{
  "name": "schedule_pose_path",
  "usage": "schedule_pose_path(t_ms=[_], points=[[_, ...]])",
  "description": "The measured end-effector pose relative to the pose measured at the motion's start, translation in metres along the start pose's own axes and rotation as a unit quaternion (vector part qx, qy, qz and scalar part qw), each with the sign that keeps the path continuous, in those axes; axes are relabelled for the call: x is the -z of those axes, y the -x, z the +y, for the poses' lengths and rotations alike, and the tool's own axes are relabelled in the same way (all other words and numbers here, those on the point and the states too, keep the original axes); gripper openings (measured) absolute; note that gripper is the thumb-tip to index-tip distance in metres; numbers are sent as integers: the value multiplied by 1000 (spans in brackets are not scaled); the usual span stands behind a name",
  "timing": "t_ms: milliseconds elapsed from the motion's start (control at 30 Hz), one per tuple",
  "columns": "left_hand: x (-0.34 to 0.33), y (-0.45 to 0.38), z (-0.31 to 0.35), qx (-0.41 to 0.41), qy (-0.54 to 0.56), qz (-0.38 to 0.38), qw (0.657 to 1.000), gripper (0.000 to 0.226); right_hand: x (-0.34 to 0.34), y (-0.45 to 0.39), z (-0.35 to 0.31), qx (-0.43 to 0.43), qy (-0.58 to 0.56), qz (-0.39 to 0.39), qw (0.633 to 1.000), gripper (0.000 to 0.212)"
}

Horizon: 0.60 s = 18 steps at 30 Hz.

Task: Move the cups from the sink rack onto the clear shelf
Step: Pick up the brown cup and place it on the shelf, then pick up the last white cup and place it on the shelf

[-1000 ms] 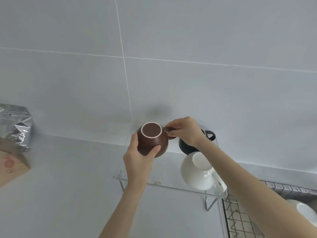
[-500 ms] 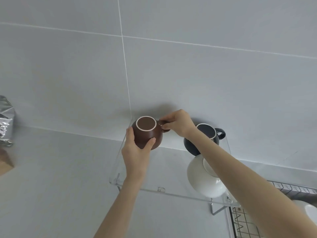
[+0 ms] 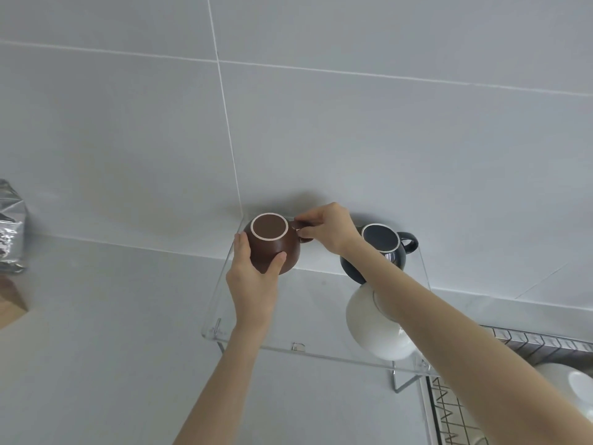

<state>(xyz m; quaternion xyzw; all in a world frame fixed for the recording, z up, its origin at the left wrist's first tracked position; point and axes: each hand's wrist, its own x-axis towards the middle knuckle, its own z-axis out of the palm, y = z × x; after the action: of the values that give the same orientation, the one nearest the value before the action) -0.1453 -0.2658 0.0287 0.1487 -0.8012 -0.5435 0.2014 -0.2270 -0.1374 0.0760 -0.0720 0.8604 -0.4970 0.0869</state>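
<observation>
The brown cup [image 3: 272,245], rigid, glazed, breakable, sits inverted, probably on the clear shelf [image 3: 321,350]; left hand [image 3: 253,277] clasps its body, right hand [image 3: 330,231] pinches its handle.

Home kitchen, sink corner. Shown by: pale grey tiled wall [image 3: 385,139] above matching counter [image 3: 112,316]; wire dish rack [image 3: 449,409] at lower right; clear shelf [image 3: 321,316] carrying upturned cups, brown [image 3: 272,245], dark blue [image 3: 382,248], white [image 3: 372,329]; foil bag [image 3: 11,232] at left edge.
</observation>
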Motion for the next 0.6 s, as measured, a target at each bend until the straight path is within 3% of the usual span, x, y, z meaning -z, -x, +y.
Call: schedule_pose_path(t_ms=[200,300,400,467,600], points=[[-1,4,22,-34,-27,-7,999,67,25,20,-16,32,71,-5,997,43],[-12,28,59,-83,-20,-26,996,73,71,55,-21,45,17,48,998,42],[-32,69,96,-170,11,-48,984,63,126,101,-11,46,-37,106,993,34],[-53,106,116,-210,46,-88,973,52,162,140,10,23,-58,144,988,27],[-105,168,125,-212,86,-238,944,40,214,208,78,-75,-74,219,970,19]])
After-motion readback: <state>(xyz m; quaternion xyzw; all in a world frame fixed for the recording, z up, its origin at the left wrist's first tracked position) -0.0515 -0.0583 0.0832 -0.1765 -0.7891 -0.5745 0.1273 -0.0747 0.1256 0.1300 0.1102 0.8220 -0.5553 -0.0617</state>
